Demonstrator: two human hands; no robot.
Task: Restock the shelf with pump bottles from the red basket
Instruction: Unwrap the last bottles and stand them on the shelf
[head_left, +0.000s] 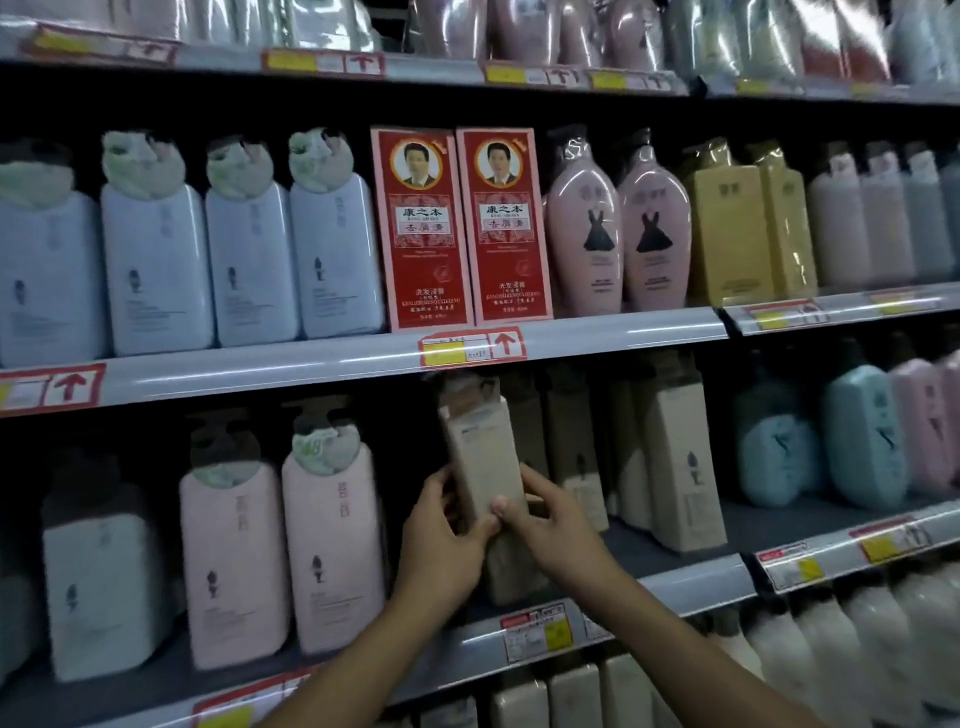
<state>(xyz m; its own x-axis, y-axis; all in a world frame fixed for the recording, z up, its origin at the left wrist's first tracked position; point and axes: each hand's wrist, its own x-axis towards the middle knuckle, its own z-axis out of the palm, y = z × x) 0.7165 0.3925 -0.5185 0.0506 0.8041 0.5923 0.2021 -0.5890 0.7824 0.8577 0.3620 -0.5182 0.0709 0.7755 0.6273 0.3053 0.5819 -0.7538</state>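
Note:
A tall beige pump bottle stands tilted at the front of the lower shelf, its pump top just under the shelf above. My left hand grips its left side and my right hand grips its right side, thumbs on the front. Behind it and to the right stand more beige pump bottles. The red basket is out of view.
Pink pump bottles stand left of the held bottle, with a dark gap between. Blue and pink bottles are at the right. The shelf above holds white bottles, two red boxes and pink bottles. More bottles sit below.

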